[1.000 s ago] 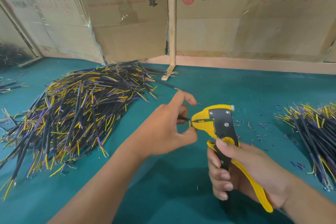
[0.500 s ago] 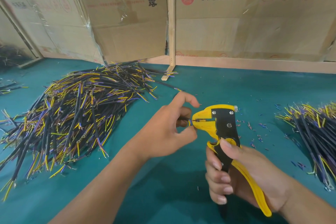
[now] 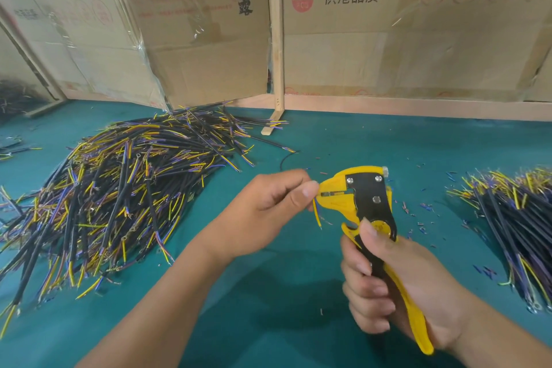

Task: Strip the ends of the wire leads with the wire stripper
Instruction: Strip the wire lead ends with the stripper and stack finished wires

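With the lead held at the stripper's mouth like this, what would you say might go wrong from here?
1. The left hand pinches the wire lead right against the wire stripper; squeezing now could nip a fingertip.
2. One loose yellow strand hangs below the mouth, so it may be missed.
3. Stripped insulation bits litter the green mat and could mix into the right-hand wire pile.

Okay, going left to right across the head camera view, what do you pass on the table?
Big pile of wire leads → left hand pinching a lead → yellow wire stripper gripped by the right hand → smaller pile of leads.
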